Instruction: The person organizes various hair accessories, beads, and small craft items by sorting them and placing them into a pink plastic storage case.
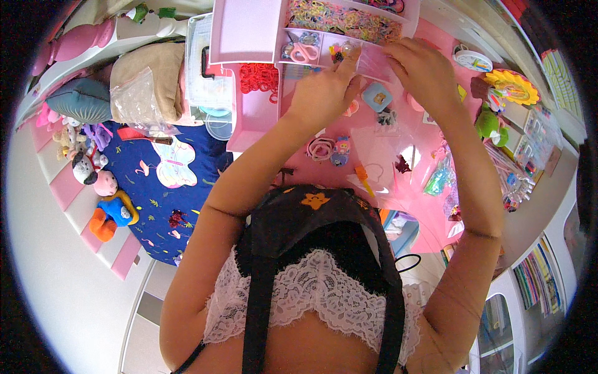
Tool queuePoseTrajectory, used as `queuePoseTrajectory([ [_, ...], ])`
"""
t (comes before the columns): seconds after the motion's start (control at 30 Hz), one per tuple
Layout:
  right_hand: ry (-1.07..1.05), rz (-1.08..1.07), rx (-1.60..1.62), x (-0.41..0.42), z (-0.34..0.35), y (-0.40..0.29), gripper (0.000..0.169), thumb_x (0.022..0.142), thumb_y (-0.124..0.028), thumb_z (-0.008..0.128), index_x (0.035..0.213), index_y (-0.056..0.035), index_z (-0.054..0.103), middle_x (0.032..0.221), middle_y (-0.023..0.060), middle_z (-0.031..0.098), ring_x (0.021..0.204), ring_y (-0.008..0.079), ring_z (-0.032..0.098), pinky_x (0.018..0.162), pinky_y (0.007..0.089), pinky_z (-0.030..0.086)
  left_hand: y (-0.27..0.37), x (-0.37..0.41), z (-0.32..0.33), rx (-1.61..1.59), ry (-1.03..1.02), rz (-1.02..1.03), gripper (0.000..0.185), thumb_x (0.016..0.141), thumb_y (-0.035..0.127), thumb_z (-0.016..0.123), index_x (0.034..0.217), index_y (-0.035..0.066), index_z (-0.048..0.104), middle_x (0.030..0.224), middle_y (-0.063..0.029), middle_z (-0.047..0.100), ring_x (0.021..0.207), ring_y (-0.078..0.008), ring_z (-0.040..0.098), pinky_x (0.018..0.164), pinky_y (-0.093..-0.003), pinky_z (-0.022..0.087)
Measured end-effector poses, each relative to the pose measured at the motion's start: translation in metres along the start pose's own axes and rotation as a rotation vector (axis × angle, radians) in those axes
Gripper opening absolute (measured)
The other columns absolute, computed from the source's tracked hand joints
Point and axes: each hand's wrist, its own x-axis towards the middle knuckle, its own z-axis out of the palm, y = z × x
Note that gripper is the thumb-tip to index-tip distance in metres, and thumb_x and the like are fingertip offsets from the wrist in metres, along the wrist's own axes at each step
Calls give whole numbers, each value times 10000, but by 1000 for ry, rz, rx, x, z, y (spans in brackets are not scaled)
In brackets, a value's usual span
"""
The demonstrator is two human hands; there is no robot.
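My left hand point(325, 93) reaches into the front row of a pink compartment organizer point(246, 32), its fingertips at a compartment with small hair ornaments point(337, 52). Beside it, my right hand point(416, 65) is bent over the organizer's right front corner, near a clear plastic bag point(373, 63); whether its fingers grip anything cannot be told. Pink-handled scissors point(303, 52) lie in the neighbouring compartment. Many small coloured elastic bands point(341, 21) fill the row behind, and red bands point(258, 77) sit in a lower tray. A blue square case point(377, 97) lies below my hands.
The pink tabletop point(327, 173) holds coiled hair ties point(321, 148), an orange comb-like tool point(363, 179) and clear plastic film. At right are a white clock point(474, 61), a green plush toy point(490, 125) and packets. Left are a clear lidded box point(198, 75), a folded beige cloth point(154, 70) and plush toys.
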Motion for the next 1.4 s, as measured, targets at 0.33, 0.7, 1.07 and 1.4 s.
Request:
queuePoseTrajectory([
  [0.33,-7,55,-45,-14,12,-11,120,752,-138,601,862,-94,619,956,71,631,872,278,610,749,403,516,-11,-6,15,-8,-1,103,493,866,243,565,1339,179,442,908,-149,652,678,-334,638,572,-459,517],
  [0.7,89,153,-8,-29,14,-20,211,780,-131,592,980,-82,639,1054,68,633,935,271,609,797,384,518,-9,-11,15,-4,-17,127,597,859,261,578,1407,203,350,814,-122,651,581,-315,627,520,-444,514],
  [1.07,-3,269,35,-59,14,-70,387,842,-257,588,1156,-35,549,1256,122,531,945,301,612,766,390,531,-19,-14,18,-5,-13,185,668,847,266,585,1436,224,273,904,-153,646,601,-344,629,511,-457,516],
  [1.4,-27,381,29,-59,22,-80,542,825,-247,613,1290,-34,434,1362,150,432,997,335,605,749,393,534,-9,-7,13,36,-105,148,686,852,289,577,1446,228,238,872,-156,658,618,-350,633,538,-465,519],
])
